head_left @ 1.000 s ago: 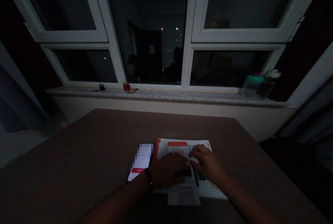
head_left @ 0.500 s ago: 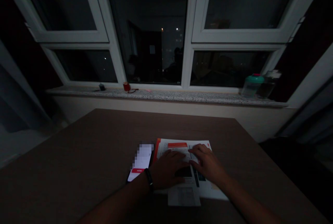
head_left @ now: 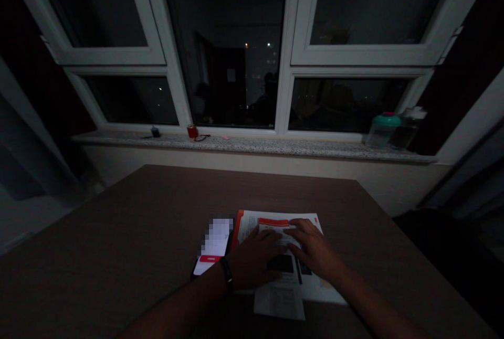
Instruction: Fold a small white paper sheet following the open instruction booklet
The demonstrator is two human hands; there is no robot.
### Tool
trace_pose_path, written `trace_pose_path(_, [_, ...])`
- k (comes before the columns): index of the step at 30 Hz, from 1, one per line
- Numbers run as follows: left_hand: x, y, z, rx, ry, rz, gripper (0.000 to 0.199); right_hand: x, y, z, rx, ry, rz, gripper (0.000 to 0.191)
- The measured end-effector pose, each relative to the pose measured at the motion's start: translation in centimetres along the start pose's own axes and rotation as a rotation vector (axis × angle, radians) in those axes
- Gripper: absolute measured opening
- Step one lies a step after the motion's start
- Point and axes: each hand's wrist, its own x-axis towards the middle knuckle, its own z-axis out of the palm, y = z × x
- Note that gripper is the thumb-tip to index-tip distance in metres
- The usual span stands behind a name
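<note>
A white printed booklet or sheet with an orange left edge [head_left: 246, 219] lies on the brown table. On it rests a narrower printed paper with an orange band [head_left: 274, 222], and a pale, thin piece [head_left: 279, 302] extends from its near end. My left hand [head_left: 258, 257], with a dark wristband, lies spread over the narrower paper's left part. My right hand [head_left: 313, 244] rests at its right edge with the fingers apart, fingertips near the left hand's. A lit phone [head_left: 216, 239] lies just left of the papers.
The brown table [head_left: 177, 197] reaches to the wall below a window. Its stone sill [head_left: 255, 144] bears a small dark bottle [head_left: 155, 131], a red jar [head_left: 192, 131], glasses [head_left: 202, 138] and a teal-lidded container [head_left: 384, 129] beside another clear one.
The narrower paper's orange band has shifted slightly right, and its pale near end has moved slightly toward me. Both hands have barely moved.
</note>
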Motion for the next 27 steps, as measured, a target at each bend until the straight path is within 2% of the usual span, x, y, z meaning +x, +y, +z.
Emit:
trace_pose_path(12, [0.04, 0.00, 0.11, -0.016, 0.035, -0.010, 0.061, 0.00, 0.16, 0.39, -0.021, -0.013, 0.002, 0.034])
trace_pose_path(21, [-0.02, 0.30, -0.45, -0.005, 0.002, -0.029, 0.061, -0.04, -0.20, 0.14, -0.047, -0.025, 0.014, 0.035])
trace_pose_path(27, [-0.21, 0.13, -0.20, -0.033, 0.020, -0.012, 0.067, 0.04, -0.27, 0.01, -0.039, -0.032, 0.017, 0.035])
